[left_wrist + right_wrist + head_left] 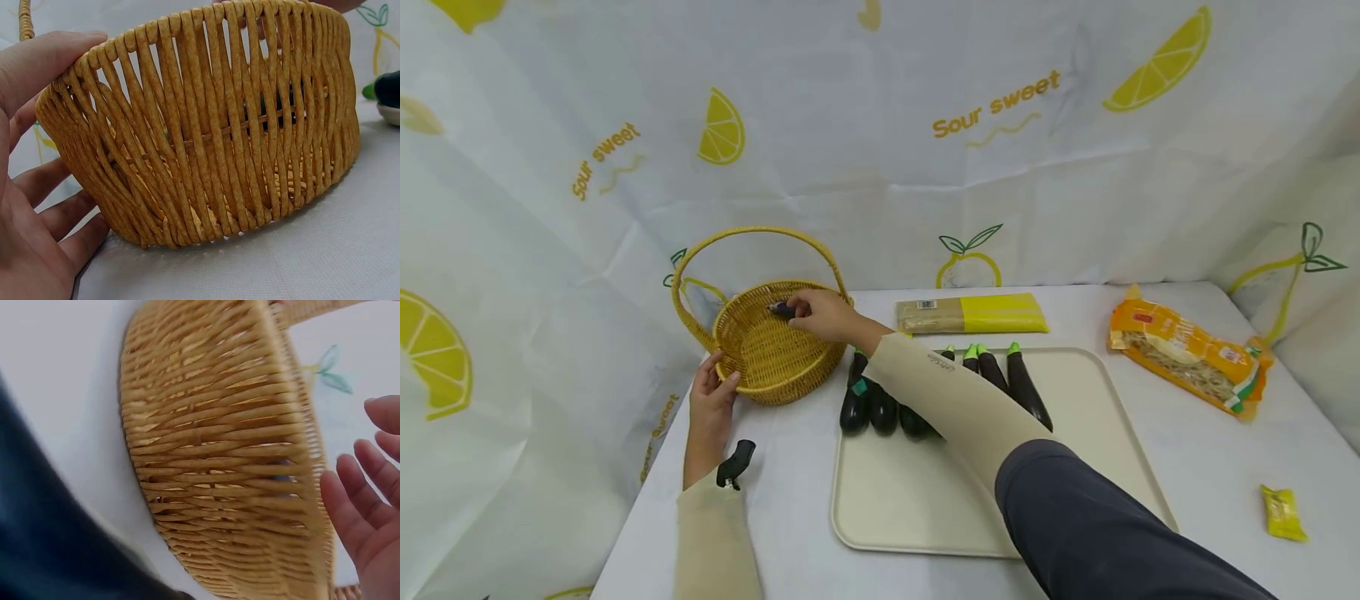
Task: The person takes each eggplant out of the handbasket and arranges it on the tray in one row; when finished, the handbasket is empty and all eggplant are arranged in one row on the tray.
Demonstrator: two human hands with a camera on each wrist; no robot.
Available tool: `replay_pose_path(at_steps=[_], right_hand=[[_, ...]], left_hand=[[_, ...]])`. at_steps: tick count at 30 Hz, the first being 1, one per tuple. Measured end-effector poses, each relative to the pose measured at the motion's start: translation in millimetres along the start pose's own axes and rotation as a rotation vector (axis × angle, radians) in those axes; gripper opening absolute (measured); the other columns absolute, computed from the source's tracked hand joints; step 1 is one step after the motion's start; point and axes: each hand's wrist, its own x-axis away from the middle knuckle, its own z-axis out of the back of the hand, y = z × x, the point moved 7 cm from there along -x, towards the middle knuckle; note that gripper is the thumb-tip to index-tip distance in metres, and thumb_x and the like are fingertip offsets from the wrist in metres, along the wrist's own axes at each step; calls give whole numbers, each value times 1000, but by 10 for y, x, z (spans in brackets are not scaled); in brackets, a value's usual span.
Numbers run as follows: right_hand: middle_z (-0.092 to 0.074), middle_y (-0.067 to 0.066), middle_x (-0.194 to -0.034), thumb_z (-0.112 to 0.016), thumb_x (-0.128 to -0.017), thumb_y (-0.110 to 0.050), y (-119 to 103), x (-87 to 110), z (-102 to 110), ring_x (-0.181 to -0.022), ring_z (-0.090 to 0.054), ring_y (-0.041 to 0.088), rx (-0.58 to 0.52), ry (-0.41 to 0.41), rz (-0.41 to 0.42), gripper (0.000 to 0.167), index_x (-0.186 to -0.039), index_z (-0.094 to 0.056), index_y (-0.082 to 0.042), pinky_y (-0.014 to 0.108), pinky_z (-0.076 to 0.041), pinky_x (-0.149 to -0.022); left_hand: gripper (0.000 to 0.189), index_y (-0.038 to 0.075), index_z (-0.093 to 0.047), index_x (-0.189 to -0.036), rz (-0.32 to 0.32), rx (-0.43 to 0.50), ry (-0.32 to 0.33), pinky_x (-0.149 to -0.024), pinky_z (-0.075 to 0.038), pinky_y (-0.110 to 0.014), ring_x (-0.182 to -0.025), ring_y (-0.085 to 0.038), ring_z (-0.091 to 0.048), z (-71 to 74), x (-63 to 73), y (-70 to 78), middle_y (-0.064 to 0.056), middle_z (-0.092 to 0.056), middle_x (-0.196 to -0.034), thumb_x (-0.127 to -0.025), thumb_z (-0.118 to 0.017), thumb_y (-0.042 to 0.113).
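Observation:
My left hand holds the near left side of a yellow-brown wicker basket, thumb at the rim and fingers against the outer wall. Over the basket's far side reaches my right hand. A small dark thing shows beside its fingertips inside the basket; its kind is unclear. In the right wrist view, that hand's fingers look loosely spread, with nothing visible between them. Through the weave in the left wrist view, a dark shape shows. Several dark eggplants lie on a beige tray, some partly hidden by my right forearm.
Behind the tray lies a yellow-and-clear flat packet. An orange bag of pale dried food rests at the right, with a small yellow wrapped packet nearer. A lemon-print white cloth hangs behind the white table.

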Motion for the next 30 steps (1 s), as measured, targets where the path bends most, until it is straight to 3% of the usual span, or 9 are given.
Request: replay_pose_path(at_steps=[3,9,14,17,23,30], right_hand=[[-59,-1,-110,-62,-97,-22,3,-152,-92,-99,-56,12,77,-16,-10,38,-132,-55,-10,27,-47,-83],[-51,7,-135,-61,-97,-24,116,-353,-269,-124,-48,20,317,-58,-12,46,-139,-49,-8,33,-40,-100],[-35,11,-152,-57,-99,-28,286,-377,-342,-137,-36,26,417,-74,-148,59,-150,-33,-10,39,-34,-107],[-35,12,-152,-55,-100,-28,311,-383,-346,-136,-37,28,457,-86,-196,61,-153,-29,-11,40,-36,-106],[-50,12,-140,-56,-99,-27,240,-459,-386,-126,-48,30,510,-90,-176,58,-150,-35,-10,42,-42,-99],[-58,12,-129,-61,-95,-22,251,-521,-505,-113,-57,24,436,-128,-192,53,-142,-43,-5,34,-48,-88]], left_hand=[[50,6,-44,-137,0,8,-20,-93,-43,-24,-136,-26,-31,-23,-6,4,-12,-27,-156,-92,-57,-11],[50,6,-45,-137,-6,7,-27,-93,-43,-23,-133,-24,-34,-50,-1,-19,-13,-27,-155,-92,-56,-12],[54,5,-42,-139,15,-18,-30,-94,-43,-24,-132,-21,-36,-51,11,-68,-10,-29,-154,-91,-59,-10],[54,5,-42,-139,12,-28,-27,-94,-43,-25,-133,-22,-35,-44,6,-67,-9,-30,-154,-90,-61,-9],[53,4,-43,-138,-14,2,-20,-93,-43,-25,-135,-25,-33,-32,-20,-12,-12,-29,-155,-90,-57,-13],[57,0,-36,-142,-2,-11,2,-93,-43,-25,-134,-24,-34,17,-21,19,-11,-30,-154,-91,-54,-15]])
